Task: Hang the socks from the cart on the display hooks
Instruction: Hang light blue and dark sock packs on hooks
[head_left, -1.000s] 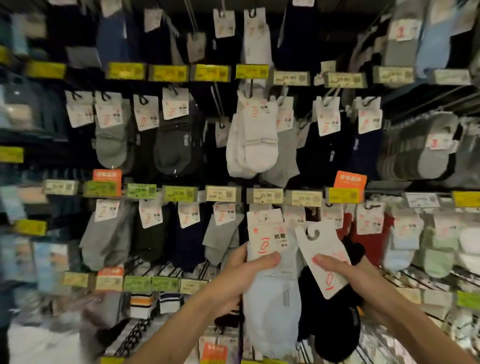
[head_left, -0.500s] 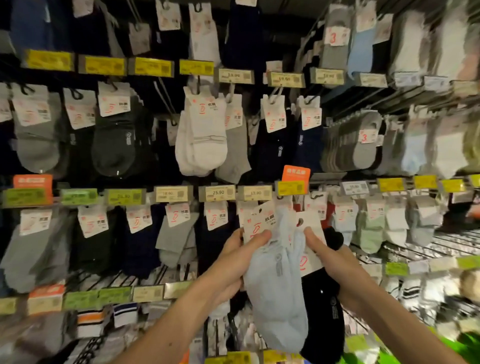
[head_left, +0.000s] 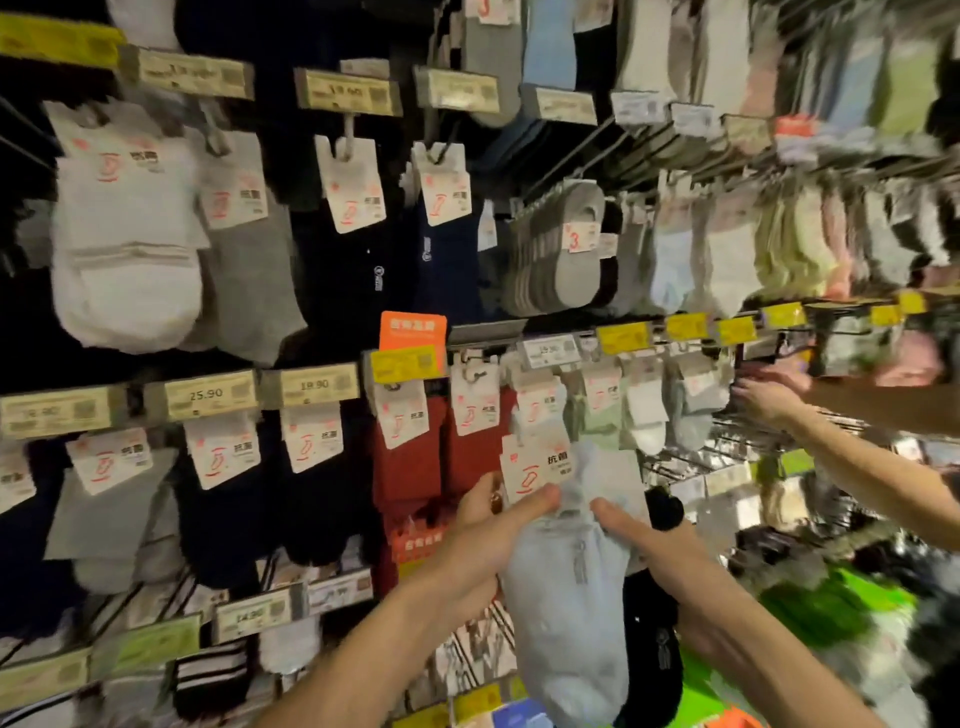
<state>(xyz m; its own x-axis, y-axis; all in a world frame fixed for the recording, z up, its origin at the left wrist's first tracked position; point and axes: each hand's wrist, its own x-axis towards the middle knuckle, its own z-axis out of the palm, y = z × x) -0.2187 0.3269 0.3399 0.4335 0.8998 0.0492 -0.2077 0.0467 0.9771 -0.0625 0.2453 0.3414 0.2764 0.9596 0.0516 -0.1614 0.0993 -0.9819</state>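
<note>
A pair of light blue socks with a white card tag hangs in front of the sock wall at lower centre. My left hand pinches its tag and top edge with the thumb on the front. My right hand grips the right side of the blue pair, and a black pair of socks sits behind it in the same hand. The tags reach up just below a row of display hooks with red socks hanging to the left.
Rows of hooks full of tagged socks with price labels cover the wall. Another person's hand and forearm reach into the rack at the right. Something green lies blurred at lower right.
The view has swung right and closer to the wall. Both hands carried the socks up to the hooks beside the red socks. Another person's arm has come into view at the right.
</note>
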